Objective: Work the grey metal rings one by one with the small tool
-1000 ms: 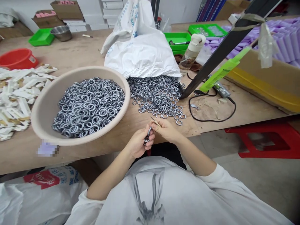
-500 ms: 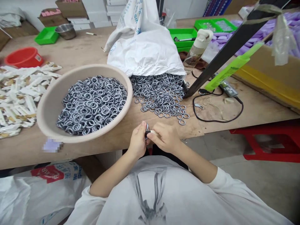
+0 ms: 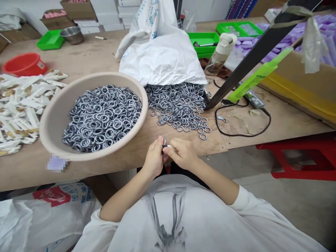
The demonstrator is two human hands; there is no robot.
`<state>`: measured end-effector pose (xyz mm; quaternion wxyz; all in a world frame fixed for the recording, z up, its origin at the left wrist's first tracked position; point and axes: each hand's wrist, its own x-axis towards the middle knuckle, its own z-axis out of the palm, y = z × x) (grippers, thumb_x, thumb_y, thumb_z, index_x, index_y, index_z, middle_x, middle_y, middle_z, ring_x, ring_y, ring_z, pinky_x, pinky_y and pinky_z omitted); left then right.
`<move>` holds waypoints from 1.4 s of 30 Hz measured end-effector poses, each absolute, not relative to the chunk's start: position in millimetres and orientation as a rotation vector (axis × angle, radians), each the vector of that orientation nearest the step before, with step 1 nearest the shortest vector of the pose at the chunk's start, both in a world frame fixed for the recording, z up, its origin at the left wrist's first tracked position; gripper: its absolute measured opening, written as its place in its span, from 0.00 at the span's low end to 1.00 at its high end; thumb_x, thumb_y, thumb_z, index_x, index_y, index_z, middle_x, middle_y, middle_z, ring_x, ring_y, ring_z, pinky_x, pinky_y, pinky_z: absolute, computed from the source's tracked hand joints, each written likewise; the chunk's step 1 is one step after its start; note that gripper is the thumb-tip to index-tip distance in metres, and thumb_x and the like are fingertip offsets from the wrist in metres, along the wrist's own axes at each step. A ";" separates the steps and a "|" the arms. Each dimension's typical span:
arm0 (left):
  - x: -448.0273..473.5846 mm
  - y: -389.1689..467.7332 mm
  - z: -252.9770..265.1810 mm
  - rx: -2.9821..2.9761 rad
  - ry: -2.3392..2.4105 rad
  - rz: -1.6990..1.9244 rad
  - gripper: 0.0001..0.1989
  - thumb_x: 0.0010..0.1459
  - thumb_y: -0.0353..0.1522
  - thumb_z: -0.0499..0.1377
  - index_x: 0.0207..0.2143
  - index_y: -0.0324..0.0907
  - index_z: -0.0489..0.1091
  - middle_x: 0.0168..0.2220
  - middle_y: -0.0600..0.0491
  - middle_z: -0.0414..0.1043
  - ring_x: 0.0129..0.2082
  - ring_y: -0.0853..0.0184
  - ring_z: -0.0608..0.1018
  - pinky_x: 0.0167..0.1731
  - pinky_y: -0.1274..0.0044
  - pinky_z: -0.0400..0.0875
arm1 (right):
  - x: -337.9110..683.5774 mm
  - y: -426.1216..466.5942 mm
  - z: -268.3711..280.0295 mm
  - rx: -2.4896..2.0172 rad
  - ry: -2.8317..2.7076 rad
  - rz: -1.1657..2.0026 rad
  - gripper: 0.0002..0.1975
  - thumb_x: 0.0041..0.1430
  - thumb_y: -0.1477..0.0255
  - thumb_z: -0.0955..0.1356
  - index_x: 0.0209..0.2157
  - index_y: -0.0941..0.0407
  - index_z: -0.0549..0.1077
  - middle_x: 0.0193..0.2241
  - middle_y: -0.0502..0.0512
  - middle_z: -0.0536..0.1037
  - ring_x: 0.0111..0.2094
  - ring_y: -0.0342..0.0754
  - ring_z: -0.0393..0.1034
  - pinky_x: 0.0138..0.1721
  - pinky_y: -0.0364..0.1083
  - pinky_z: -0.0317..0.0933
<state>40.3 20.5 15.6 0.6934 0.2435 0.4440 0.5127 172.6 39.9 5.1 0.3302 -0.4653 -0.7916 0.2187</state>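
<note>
At the table's front edge, my left hand (image 3: pixel 154 155) is closed around a grey ring (image 3: pixel 165 141), of which only a part shows between thumb and fingers. Close against it, my right hand (image 3: pixel 183 153) pinches a small tool (image 3: pixel 165 147) with a white handle and a dark end. The dark end meets the ring; exactly how they touch is hidden by my fingers. Left of my hands stands a beige basin (image 3: pixel 47 140) full of similar rings (image 3: pixel 105 119). Beyond my hands, more rings (image 3: pixel 178 108) spill from a white woven sack (image 3: pixel 162 63).
White strips (image 3: pixel 23 108) are piled at the left by a red bowl (image 3: pixel 23 64). A slanted dark metal post (image 3: pixel 236 70) rises at the right, with a lime-green tube (image 3: pixel 257 80) and a black cable (image 3: pixel 236 135). A bottle (image 3: pixel 222 52) and green trays (image 3: pixel 204 38) stand behind.
Both hands stay together in the same spot, with the small tool shifted slightly at the ring. The whole view has moved a little.
</note>
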 end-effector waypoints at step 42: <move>33.5 27.4 21.0 0.644 0.789 0.920 0.23 0.53 0.49 0.65 0.27 0.40 0.61 0.19 0.59 0.61 0.14 0.78 0.62 0.14 0.84 0.52 | 178.9 58.0 14.2 -1.055 -1.507 1.124 0.21 0.60 0.50 0.67 0.33 0.55 0.73 0.26 0.49 0.71 0.28 0.45 0.66 0.33 0.45 0.61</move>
